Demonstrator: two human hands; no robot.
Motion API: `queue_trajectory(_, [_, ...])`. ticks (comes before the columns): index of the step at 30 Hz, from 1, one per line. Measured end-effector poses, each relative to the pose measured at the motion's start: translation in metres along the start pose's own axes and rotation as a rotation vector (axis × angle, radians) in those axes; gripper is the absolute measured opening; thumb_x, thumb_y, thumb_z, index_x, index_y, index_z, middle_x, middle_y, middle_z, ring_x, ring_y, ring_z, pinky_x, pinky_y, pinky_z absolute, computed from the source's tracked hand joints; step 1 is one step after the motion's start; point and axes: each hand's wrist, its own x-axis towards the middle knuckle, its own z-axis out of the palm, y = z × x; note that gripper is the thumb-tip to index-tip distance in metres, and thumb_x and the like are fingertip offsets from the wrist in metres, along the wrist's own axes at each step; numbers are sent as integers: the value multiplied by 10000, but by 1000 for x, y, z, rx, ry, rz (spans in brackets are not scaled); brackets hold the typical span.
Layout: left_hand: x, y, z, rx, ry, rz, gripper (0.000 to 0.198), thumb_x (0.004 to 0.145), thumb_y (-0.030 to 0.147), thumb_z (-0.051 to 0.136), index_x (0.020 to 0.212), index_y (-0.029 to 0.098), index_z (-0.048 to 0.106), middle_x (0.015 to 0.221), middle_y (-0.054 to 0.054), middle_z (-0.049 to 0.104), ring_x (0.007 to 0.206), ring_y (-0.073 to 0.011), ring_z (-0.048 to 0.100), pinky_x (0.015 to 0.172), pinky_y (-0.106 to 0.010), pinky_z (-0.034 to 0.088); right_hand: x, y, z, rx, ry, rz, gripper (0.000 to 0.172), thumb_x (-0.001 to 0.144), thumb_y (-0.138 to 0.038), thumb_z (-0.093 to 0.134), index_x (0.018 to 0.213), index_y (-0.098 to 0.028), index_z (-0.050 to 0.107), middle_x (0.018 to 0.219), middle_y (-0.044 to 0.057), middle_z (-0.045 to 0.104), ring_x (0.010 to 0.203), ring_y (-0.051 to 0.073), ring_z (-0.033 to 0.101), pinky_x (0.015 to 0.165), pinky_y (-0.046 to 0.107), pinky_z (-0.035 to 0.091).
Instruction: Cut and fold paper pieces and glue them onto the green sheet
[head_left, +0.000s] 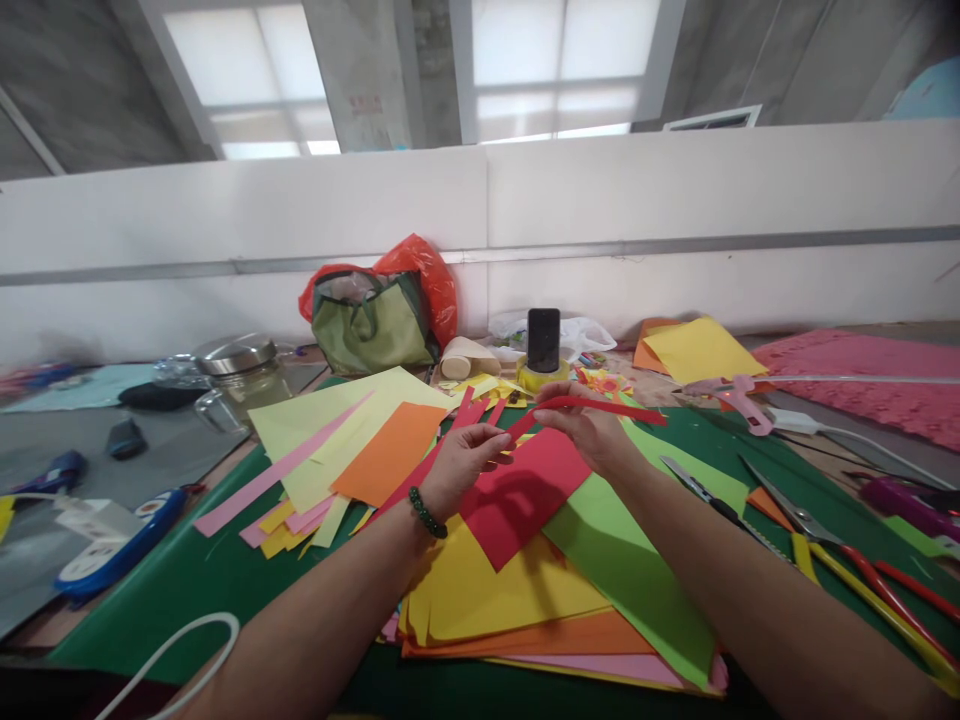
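A narrow red paper strip is stretched between my two hands above the pile of coloured paper. My left hand, with a green bead bracelet at its wrist, pinches the strip's left end between thumb and fingers. Farther along, my right hand has its fingers closed on the strip, whose free end sticks out to the right. Below them lies a red paper sheet, on top of yellow sheets and beside a green sheet. An orange sheet and pale yellow sheets are to the left.
Scissors and a cutter knife lie at right, near a pink glue gun. A phone stands behind my hands. A glass jar, a green bag and a blue-white power strip are at left.
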Motion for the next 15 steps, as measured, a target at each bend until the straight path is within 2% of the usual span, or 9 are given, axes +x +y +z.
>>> queue_trajectory(4, [-1,0,1,81,-2,78,362,609,504,761,689,167,656,697,-37,686,680,-171,644,666,-274,477,2,1,-2,-3,3,-8,360,496,-347,833,749,-192,628,730,-5,605,690,165,565,653,312,467])
queue_trajectory(9, [0,-2,2,170,-13,175,316,669,473,715,660,164,653,654,-39,666,678,-177,624,682,-296,494,6,4,-3,29,3,25,355,481,-301,826,754,-181,634,682,-13,610,671,172,579,670,334,465])
queue_trajectory(15, [0,-1,0,234,-41,183,276,726,418,681,635,161,642,629,-48,653,659,-177,612,683,-303,497,6,7,-3,9,43,23,396,454,-272,828,786,-186,630,685,-11,641,680,186,615,711,364,496])
